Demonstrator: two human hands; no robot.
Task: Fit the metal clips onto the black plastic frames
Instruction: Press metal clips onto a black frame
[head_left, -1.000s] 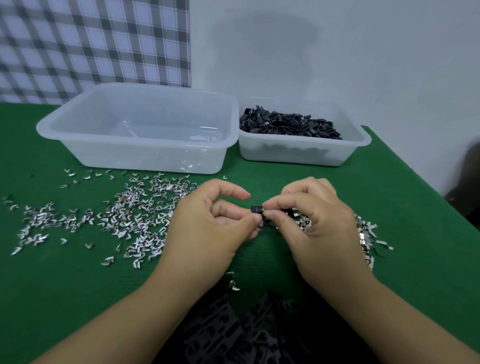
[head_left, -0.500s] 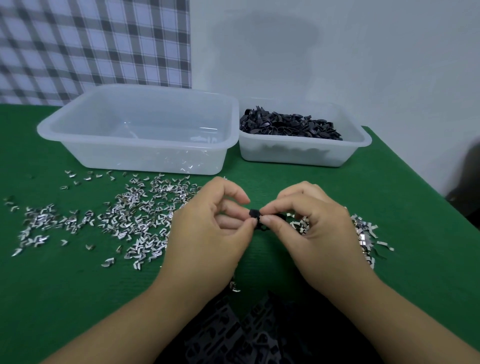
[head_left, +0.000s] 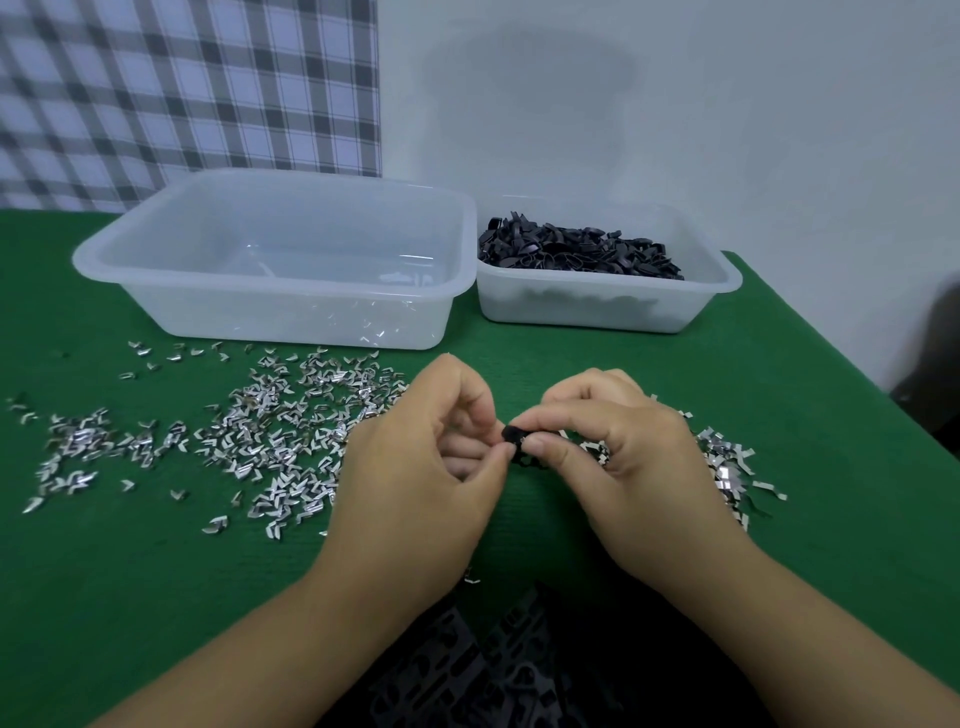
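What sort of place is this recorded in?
Likely a hand-assembly bench: a green table strewn with loose metal clips, a small tub heaped with black plastic frames beside a larger tub, and left hand and right hand pinching one frame.

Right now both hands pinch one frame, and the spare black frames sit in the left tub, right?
Not quite: the head view shows the spare black frames in the right tub. The left hand and right hand do pinch one frame.
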